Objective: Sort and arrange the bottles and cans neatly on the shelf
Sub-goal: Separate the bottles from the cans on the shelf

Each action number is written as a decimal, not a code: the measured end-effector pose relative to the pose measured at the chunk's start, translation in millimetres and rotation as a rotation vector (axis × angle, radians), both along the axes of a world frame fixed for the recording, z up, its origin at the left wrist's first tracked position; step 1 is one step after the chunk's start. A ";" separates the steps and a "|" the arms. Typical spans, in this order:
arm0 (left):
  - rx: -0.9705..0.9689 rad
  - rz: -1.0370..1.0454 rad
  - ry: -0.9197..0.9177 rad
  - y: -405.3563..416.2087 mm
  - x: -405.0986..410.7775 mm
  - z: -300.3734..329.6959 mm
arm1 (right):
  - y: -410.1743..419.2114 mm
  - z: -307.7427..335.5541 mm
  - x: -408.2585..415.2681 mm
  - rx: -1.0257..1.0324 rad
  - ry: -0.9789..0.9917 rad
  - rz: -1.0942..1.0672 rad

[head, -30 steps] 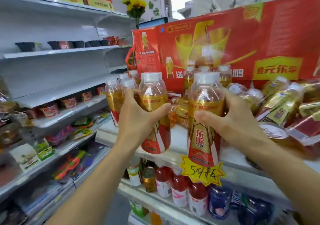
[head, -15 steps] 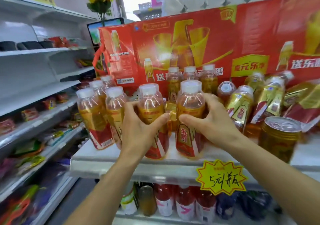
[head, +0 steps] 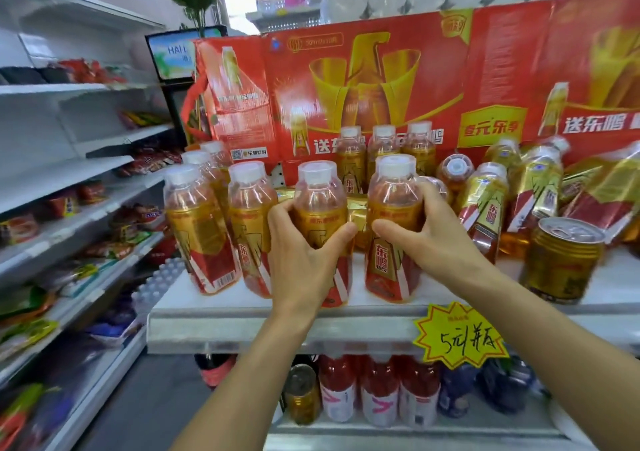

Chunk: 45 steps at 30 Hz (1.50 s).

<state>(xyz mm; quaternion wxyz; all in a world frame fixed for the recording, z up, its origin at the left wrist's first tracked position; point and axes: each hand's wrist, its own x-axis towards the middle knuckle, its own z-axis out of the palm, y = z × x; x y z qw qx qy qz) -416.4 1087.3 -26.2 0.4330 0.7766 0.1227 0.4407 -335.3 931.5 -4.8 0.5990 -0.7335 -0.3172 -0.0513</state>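
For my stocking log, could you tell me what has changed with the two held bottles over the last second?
Both bottles came down onto the shelf. The left hand grips the left bottle, the right hand the right bottle, now standing at the front edge beside the upright row. Neither grip was released; the gold can stayed put.

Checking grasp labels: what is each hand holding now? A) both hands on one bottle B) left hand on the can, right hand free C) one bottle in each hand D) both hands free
C: the left hand grips one bottle, and the right hand grips the neighbouring bottle.
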 end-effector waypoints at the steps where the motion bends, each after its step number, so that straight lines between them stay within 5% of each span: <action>1: 0.006 0.002 -0.002 -1.3 -1.6 -0.9 | 0.3 -1.2 -0.8 -0.001 0.009 -0.007; 10: 0.114 -0.039 0.106 -0.6 -12.7 -3.9 | -3.7 -4.9 -13.2 -0.057 0.012 -0.085; 23: 0.659 0.079 0.007 -87.7 -39.6 -20.5 | -98.4 -30.7 -47.2 -0.269 -0.558 -0.388; 34: 0.391 -0.162 0.097 -235.0 41.8 -20.1 | -247.3 -45.6 8.4 -0.282 -0.477 -0.400; 39: 0.495 -0.088 0.234 -258.5 78.6 -21.0 | -290.5 -43.8 52.5 -0.255 -0.434 -0.506; 45: 0.340 -0.075 0.289 -263.1 93.8 -24.6 | -313.2 -35.4 114.6 -0.108 -0.019 -0.576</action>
